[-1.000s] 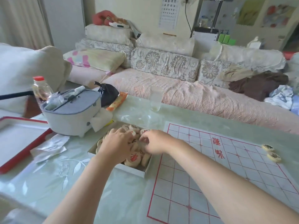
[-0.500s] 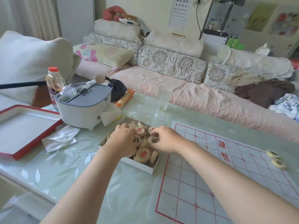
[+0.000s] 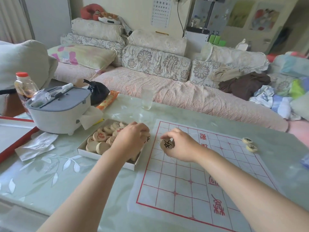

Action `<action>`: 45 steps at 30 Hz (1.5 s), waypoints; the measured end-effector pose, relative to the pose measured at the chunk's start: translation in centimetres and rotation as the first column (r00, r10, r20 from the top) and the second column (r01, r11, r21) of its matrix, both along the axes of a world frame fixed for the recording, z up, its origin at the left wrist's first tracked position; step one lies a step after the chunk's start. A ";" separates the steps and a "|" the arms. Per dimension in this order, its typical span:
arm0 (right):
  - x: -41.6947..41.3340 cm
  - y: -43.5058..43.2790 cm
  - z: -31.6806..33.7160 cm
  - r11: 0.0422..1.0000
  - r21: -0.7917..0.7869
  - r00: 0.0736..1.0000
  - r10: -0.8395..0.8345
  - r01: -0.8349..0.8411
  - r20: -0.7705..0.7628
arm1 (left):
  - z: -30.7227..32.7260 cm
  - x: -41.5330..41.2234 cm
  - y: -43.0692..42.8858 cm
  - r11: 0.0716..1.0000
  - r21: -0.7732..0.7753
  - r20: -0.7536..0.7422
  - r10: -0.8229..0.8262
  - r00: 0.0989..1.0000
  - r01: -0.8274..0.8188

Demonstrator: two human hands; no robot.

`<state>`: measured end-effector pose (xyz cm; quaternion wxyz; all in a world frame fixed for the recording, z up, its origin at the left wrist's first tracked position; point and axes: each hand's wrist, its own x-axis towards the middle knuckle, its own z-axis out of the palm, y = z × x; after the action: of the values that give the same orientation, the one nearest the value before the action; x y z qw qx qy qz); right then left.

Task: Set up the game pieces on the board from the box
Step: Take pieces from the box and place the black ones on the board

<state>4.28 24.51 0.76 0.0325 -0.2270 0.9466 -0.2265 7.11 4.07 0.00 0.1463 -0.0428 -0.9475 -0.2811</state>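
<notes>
Left hand (image 3: pixel 129 139) curled, palm down, fingers bent under. Right hand (image 3: pixel 179 144) raised, fingertips (image 3: pixel 164 136) pinched closed.

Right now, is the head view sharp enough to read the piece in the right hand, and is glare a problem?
Head view: the piece in the right hand shows a black character, slightly soft; daylight sheen on the table left of the box, none on the board; wide-angle bending at the edges; far wall blurred.

Cushioned sofa (image 3: pixel 167 91) behind glass-topped table (image 3: pixel 50 173).
</notes>
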 end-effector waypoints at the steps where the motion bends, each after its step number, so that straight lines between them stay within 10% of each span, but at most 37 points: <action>1: 0.5 1.6 0.1 1.000 0.017 1.000 -0.025 0.025 0.018 | 0.1 0.1 1.2 0.999 0.022 0.016 -0.032 0.999 0.032; 12: 6.0 18.2 -0.9 0.954 0.085 0.949 -0.295 0.287 0.108 | -0.2 1.3 15.8 0.935 0.176 0.229 -0.342 0.911 0.307; 32: 9.3 25.1 -1.5 0.973 0.096 0.893 -0.229 0.208 0.389 | -2.6 1.6 25.7 0.829 0.531 0.393 -0.426 0.815 0.177; 38: 8.4 24.6 -1.1 0.917 -0.261 0.947 -0.253 0.300 0.198 | -2.4 1.4 27.3 0.736 0.673 0.405 -0.452 0.795 0.076; 45: 6.3 25.5 -1.5 0.925 -0.152 0.938 -0.343 0.348 0.055 | -3.3 0.6 27.0 0.875 0.435 0.357 -0.382 0.852 0.211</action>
<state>10.60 50.05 -0.69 -0.0132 -0.0556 0.9501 -0.3068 7.75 31.05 -3.33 -0.1081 -0.0987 -0.8644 -0.4810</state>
